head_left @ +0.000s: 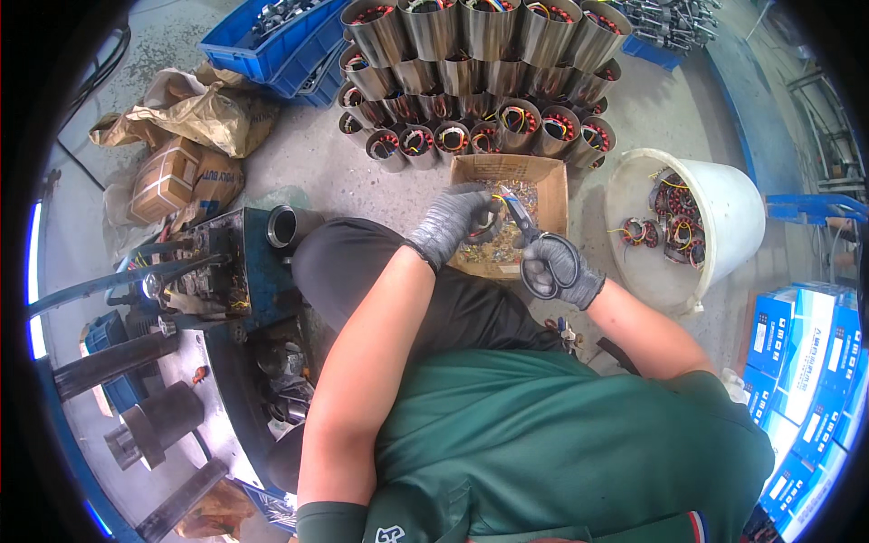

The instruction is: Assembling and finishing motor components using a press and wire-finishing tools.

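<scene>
Held over the open cardboard box (552, 185) of wire scraps: a small wound stator (485, 224) with coloured leads, gripped in the grey-gloved left hand (450, 220), fingers curled round it from the left. Just to its right, a pair of scissors (534, 242), blades pointing up-left toward the stator's wires, black loop handles filled by the fingers of the grey-gloved right hand (563, 270), which is clenched on them. Blade tips right at the leads; touching or not, cannot tell. Both hands raised above a lap in black trousers (362, 262), bare forearms running back to a green shirt (579, 452). Beyond the box, on the concrete floor (317, 172), rows of metal motor housings (471, 72) stacked in tiers, copper windings and red, yellow and blue leads showing in their open ends. Right of the box, a white plastic bucket (733, 208) tilted toward the lap, several loose wound stators lying inside. Farther right, stacked blue and white cartons (806, 362). Up at the far left, a blue plastic crate (272, 45) of metal parts, and below it crumpled brown paper sacks (195, 113) and a taped cardboard parcel (167, 181). Close at the left side, a dark blue press machine (217, 267) with black hoses and a steel ring sitting on its top; heavy steel fixtures (154, 421) below it.
</scene>
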Demonstrator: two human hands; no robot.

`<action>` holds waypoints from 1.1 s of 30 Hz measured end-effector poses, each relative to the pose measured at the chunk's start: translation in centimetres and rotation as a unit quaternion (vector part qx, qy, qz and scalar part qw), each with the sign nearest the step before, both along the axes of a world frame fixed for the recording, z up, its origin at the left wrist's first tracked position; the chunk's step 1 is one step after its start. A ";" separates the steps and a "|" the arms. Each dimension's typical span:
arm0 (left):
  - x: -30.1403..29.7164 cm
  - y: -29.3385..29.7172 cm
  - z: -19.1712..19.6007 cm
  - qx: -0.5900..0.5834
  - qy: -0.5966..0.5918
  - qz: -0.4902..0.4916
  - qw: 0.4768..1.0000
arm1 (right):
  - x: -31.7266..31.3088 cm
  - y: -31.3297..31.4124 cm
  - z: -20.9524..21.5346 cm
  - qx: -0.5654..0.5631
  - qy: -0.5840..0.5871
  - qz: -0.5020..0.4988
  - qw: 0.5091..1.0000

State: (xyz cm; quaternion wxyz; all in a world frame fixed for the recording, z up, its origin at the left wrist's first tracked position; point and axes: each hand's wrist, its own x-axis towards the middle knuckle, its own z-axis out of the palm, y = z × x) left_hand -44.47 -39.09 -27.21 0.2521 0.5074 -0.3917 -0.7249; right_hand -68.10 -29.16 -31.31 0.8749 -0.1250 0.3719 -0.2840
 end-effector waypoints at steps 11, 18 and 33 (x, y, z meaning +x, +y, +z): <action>-0.9 0.3 0.4 0.065 0.014 0.014 0.998 | 1.0 1.2 2.3 -0.090 0.158 0.015 0.983; -0.8 0.7 0.4 0.028 -0.048 -0.089 0.994 | 0.6 0.1 2.4 -0.151 0.156 0.052 0.975; -1.3 0.8 -2.7 0.006 -0.107 -0.140 0.984 | -0.5 1.6 0.7 -0.091 0.189 0.073 0.975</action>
